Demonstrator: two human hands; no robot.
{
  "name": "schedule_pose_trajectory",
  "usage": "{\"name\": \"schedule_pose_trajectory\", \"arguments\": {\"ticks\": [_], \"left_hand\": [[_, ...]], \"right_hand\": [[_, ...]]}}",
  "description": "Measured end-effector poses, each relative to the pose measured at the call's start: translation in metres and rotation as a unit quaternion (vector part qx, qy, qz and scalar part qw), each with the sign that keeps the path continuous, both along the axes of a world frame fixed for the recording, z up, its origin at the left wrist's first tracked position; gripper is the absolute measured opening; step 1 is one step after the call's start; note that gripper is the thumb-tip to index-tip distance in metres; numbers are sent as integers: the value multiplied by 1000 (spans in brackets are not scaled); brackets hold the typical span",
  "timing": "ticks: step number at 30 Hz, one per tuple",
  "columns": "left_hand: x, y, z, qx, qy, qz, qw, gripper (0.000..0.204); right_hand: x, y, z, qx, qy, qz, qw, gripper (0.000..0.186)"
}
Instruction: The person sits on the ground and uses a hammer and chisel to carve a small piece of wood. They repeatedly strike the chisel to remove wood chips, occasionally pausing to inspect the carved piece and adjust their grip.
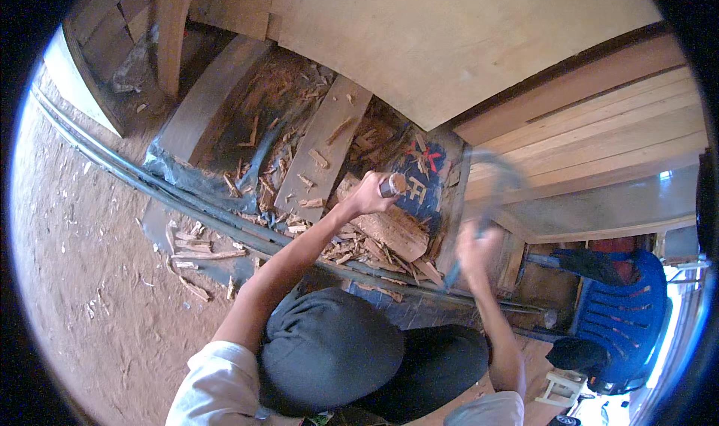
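Nearest, at the lower center of the frame, are the person's dark-clothed knees (329, 351). Just above center, the left hand (365, 196) is closed round a short handle (392, 186) with a pale, worn end facing up. Right of center, the right hand (478, 248) is wrapped round a long tool (498, 175), its curved head smeared by motion. The rough wood block (393, 235) lies at center below the left hand, with split chips (367, 252) heaped beside it. Beyond, a dark blue sheet (412, 190) carries large painted marks, one red, others pale. A blue chair (625, 306) stands at right; a broad pale panel (464, 44) fills the upper right.
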State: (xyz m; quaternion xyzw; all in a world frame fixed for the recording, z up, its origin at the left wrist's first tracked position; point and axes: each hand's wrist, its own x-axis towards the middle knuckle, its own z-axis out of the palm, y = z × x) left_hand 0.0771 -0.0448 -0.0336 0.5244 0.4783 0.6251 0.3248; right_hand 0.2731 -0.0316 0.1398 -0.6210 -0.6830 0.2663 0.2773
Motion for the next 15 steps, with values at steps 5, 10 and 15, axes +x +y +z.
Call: {"name": "schedule_pose_trajectory", "arguments": {"ticks": [5,10,15], "left_hand": [[-2,0,5,-13,-1,-15,1000,23],[-1,-2,0,-19,-1,-17,1000,25],[4,4,-11,-37,12,-2,999,27]], "right_hand": [[41,-6,-42,-104,-137,86,981,25],[28,-20,-3,-42,101,1,994,17],[16,-1,46,0,370,11,929,13]]}}
